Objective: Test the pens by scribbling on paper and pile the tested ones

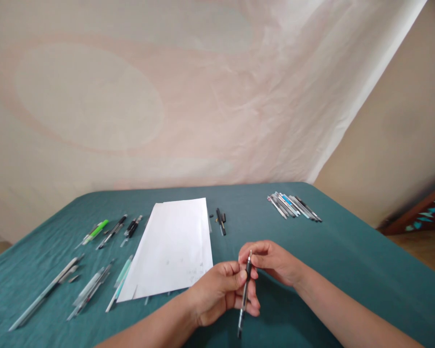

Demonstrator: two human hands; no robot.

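Between the thumb and fingers of my left hand is a slim pen with a dark grip and a clear barrel. It stands nearly upright in view, its pointed tip uppermost and its dark end low over the cloth. My right hand closes around the tip end, thumb and fingertips pinched there beside the left fingers. Whether a small part is hidden between the right fingertips I cannot tell. Just left of my left hand lies a stack of white paper with faint marks near its lower right corner.
A row of several pens lies at the back right of the green cloth. Black pen parts lie right of the paper. Left are a green pen, a long pale pen, clear pen parts and dark pens.
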